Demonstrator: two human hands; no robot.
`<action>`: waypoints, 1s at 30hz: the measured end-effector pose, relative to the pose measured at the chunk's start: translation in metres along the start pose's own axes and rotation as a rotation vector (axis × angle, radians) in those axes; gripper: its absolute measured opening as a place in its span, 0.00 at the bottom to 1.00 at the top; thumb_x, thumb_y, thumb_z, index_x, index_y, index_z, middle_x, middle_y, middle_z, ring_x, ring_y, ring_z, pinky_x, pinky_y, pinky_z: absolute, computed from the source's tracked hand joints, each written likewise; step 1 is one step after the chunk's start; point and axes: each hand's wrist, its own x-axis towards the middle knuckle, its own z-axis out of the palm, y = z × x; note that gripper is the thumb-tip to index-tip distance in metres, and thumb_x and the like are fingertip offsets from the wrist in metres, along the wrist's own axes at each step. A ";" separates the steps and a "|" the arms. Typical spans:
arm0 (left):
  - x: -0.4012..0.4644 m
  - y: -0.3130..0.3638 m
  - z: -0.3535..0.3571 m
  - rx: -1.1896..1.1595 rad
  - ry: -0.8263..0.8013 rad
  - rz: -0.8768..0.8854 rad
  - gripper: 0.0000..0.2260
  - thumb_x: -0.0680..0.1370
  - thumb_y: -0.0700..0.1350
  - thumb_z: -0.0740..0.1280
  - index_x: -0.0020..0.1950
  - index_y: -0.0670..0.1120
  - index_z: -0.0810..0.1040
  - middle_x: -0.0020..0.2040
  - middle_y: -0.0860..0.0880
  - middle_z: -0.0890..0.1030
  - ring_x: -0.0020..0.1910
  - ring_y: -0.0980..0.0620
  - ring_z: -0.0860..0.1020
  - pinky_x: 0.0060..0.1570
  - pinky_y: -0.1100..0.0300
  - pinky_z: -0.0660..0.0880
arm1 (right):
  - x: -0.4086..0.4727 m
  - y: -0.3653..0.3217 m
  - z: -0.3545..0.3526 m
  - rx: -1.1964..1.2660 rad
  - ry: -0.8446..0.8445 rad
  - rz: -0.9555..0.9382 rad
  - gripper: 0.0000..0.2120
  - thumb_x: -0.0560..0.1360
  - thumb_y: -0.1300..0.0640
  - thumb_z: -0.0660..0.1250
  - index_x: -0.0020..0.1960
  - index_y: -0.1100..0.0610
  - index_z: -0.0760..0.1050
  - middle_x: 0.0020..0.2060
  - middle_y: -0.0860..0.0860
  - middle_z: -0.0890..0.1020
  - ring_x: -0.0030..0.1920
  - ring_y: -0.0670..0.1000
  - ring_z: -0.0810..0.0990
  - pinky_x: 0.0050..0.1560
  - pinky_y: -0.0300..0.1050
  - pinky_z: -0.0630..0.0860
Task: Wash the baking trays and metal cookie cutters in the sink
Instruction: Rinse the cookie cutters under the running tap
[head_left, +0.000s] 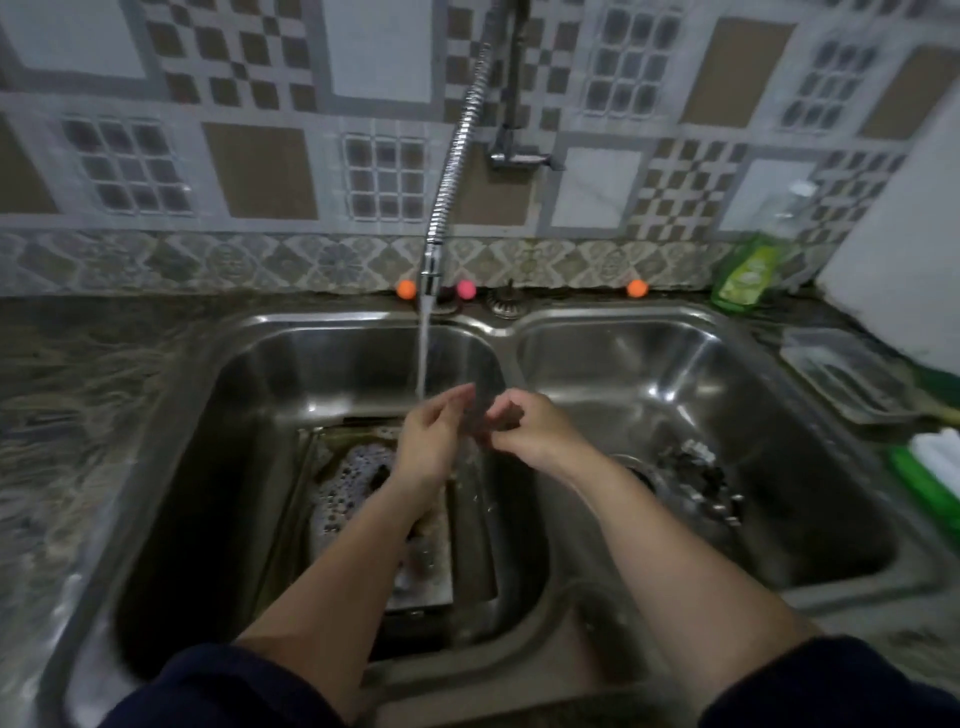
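Both hands meet over the divider of a double steel sink (519, 332), just right of the water running from the flexible faucet (431, 270). My right hand (524, 428) pinches a small, blurred metal cookie cutter (478, 415). My left hand (431, 441) presses its fingers on the cutter's other side. A baking tray (436, 571) with soap foam lies in the left basin under my left forearm. More metal cutters (696, 473) lie piled by the right basin's drain. Another tray (847, 374) rests on the counter at the right.
A green dish soap bottle (748, 265) stands at the back right. A green and white object (935, 473) sits at the right edge. Small orange and pink balls (406, 289) line the sink's back ledge. Dark marbled countertop (78, 389) spreads to the left.
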 end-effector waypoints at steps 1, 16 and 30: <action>0.000 -0.002 0.008 0.102 -0.008 0.051 0.13 0.81 0.39 0.60 0.65 0.42 0.76 0.60 0.43 0.80 0.58 0.49 0.78 0.61 0.56 0.74 | -0.002 0.004 -0.008 -0.042 0.043 -0.031 0.10 0.70 0.68 0.71 0.50 0.62 0.76 0.45 0.51 0.78 0.44 0.48 0.76 0.40 0.30 0.70; -0.012 -0.047 0.105 1.405 -0.182 0.144 0.34 0.80 0.61 0.49 0.78 0.46 0.36 0.76 0.51 0.31 0.74 0.54 0.31 0.74 0.41 0.39 | -0.017 0.208 -0.196 -0.639 0.254 0.515 0.23 0.69 0.54 0.74 0.63 0.51 0.75 0.61 0.57 0.74 0.60 0.57 0.73 0.61 0.44 0.72; -0.007 -0.056 0.107 1.420 -0.117 0.179 0.33 0.80 0.60 0.49 0.78 0.47 0.39 0.77 0.53 0.35 0.75 0.56 0.34 0.75 0.42 0.41 | -0.011 0.217 -0.215 -0.704 0.205 0.445 0.28 0.72 0.53 0.72 0.70 0.48 0.69 0.68 0.54 0.65 0.68 0.59 0.63 0.63 0.54 0.70</action>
